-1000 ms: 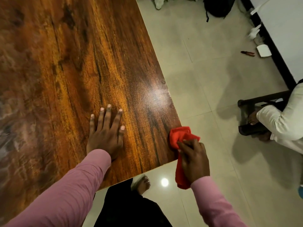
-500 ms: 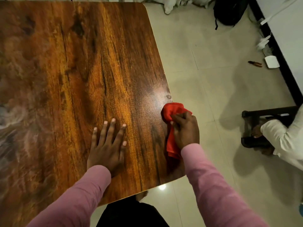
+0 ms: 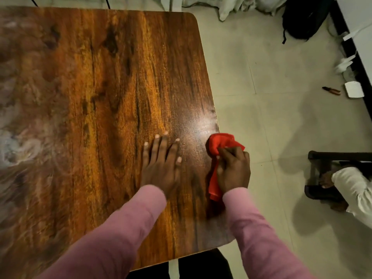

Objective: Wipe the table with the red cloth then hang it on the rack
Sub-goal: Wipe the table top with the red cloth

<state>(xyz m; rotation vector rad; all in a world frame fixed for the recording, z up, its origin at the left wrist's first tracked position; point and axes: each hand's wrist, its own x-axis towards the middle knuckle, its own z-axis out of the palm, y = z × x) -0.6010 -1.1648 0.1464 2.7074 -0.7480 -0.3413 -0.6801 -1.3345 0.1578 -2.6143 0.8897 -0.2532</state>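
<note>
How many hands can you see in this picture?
3. The wearer's left hand lies flat on the table; the right hand grips the red cloth at the table's edge; another person's hand shows at far right. Others may be hidden.

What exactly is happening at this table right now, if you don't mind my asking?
A person in pink sleeves is wiping the wooden table. The right hand grips a bunched red cloth at the table's right edge, while the left hand lies flat on the top. No rack is in view.

cloth [image 3: 220,143] on table [image 3: 100,97] R edge, L hand [image 3: 161,164] beside
</note>
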